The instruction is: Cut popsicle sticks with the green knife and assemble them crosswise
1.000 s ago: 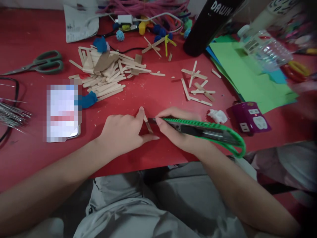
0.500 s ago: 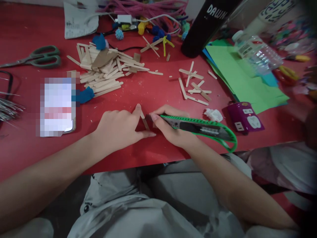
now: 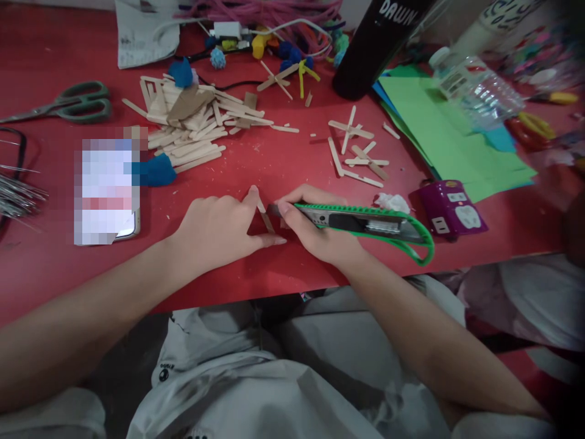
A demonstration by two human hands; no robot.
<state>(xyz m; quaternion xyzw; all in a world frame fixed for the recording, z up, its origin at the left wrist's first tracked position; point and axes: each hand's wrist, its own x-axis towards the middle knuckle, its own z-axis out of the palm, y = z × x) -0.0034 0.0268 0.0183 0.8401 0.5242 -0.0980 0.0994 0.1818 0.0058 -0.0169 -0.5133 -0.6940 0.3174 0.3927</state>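
My left hand [image 3: 214,225] presses a wooden craft stick [image 3: 264,214] against the red table, index finger at its far end and thumb by its near end. In my right hand [image 3: 315,228] is a green utility knife [image 3: 365,219], gripped near the front, with its looped handle end pointing right. The blade tip lies beside the stick's right edge; whether it touches the wood I cannot tell. A small pale piece partly shows beneath my right fingers.
Behind my left hand lies a pile of craft sticks [image 3: 196,119], with scissors [image 3: 82,102] and a phone [image 3: 107,195] to the left. Joined sticks [image 3: 361,161], a purple plug adapter [image 3: 450,209], green paper [image 3: 457,134] and a black bottle [image 3: 372,52] stand or lie at right.
The view has shifted slightly. Both hands keep nearly the same place around the stick, and the knife's handle end sits a little higher in the picture.
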